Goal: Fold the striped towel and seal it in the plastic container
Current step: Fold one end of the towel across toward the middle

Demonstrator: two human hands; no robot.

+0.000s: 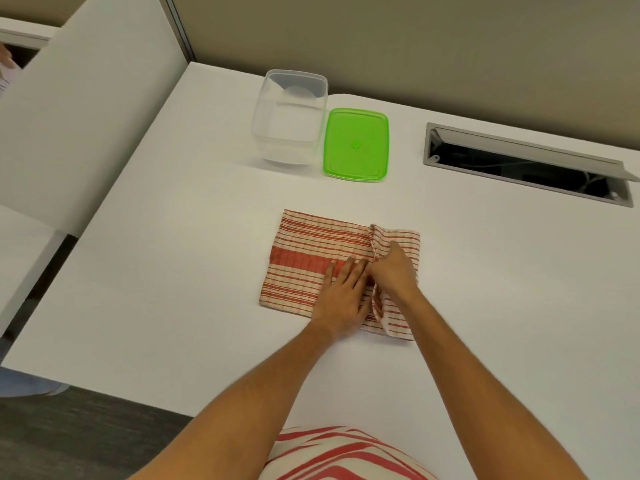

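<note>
One striped towel (311, 265), one clear container (289, 119), one green lid (356, 143), two hands.

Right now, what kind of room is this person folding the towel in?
Probably an office: a white desk with a partition panel beside it and an open cable hatch set into the top.

Brightness: even, fairly bright indoor light, warm cast on the white table (173, 271).
Source: overhead and diffuse; no lamp in frame.
Shadows: soft and faint, beside the clear container (289, 116) and under the forearms.
Glare: none marked; mild sheen on the green lid (356, 143).
Sharpness: slightly soft overall.
Distortion: wide-angle; table edges bow near the frame borders.
</note>
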